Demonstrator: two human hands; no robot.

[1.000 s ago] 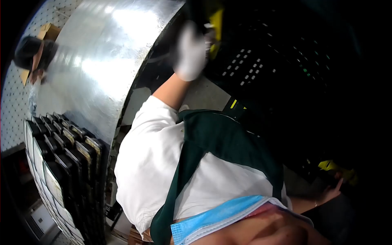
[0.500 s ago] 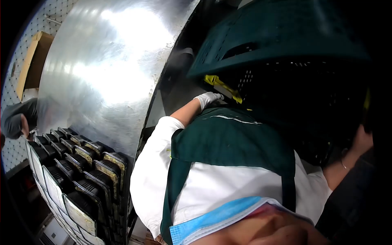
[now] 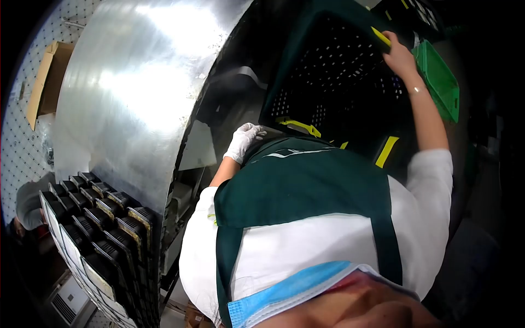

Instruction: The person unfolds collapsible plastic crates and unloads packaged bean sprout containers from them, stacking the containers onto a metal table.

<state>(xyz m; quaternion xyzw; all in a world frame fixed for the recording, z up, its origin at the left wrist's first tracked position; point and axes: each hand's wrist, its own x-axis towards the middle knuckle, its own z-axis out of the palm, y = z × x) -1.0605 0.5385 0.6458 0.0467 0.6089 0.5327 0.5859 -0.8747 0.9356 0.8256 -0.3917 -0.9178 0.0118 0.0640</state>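
A large dark green plastic crate (image 3: 279,90) with perforated walls and yellow handles stands tilted in front of my apron. My right hand (image 3: 401,59), bare with a bracelet at the wrist, is closed round the yellow handle (image 3: 380,36) on its far right rim. On the near side, another yellow handle (image 3: 301,127) shows just above the apron. My left hand (image 3: 244,140), in a white glove, is at the apron's left edge, left of that handle and apart from it. Its fingers are curled together, and I cannot see whether anything is in them.
A shiny metal table (image 3: 131,87) fills the left side. Black ribbed baking moulds (image 3: 104,218) stand stacked at its near end, with a person (image 3: 34,202) bent beyond them. A cardboard box (image 3: 49,82) lies at far left. A bright green crate (image 3: 439,82) is behind my right forearm.
The dark crate has tipped, so its perforated inside now shows. My right hand has swung up and forward with its rim. My left hand has drawn back left from the near handle.
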